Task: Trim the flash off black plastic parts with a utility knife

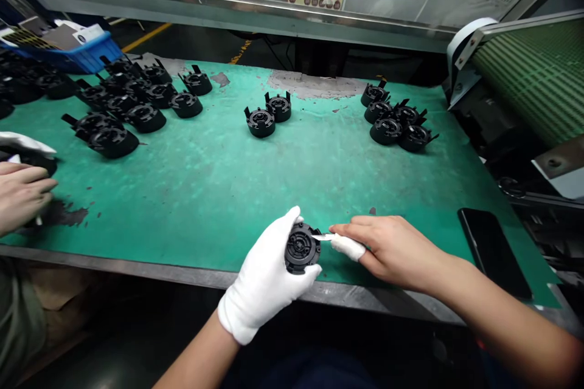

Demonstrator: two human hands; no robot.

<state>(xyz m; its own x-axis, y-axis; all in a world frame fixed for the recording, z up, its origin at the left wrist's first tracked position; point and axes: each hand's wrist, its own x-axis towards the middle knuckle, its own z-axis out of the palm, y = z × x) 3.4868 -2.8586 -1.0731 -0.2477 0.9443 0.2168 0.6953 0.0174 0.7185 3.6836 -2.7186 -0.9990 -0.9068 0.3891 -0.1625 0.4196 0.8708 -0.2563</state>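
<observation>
My left hand (pixel 267 276), in a white glove, is wrapped round a round black plastic part (pixel 302 248) near the front edge of the green mat (pixel 214 182). My right hand (pixel 387 249) is bare except for a white wrap on one finger. It pinches a small blade (pixel 323 236) whose tip touches the rim of the part. Two more such black parts (pixel 269 113) stand mid-table.
A cluster of black parts (pixel 396 120) sits at the back right, and several more (pixel 123 103) at the back left by a blue bin (pixel 77 48). A black phone (pixel 493 250) lies at the right. A co-worker's hand (pixel 20 194) rests at the left edge. A green conveyor (pixel 533 73) runs at far right.
</observation>
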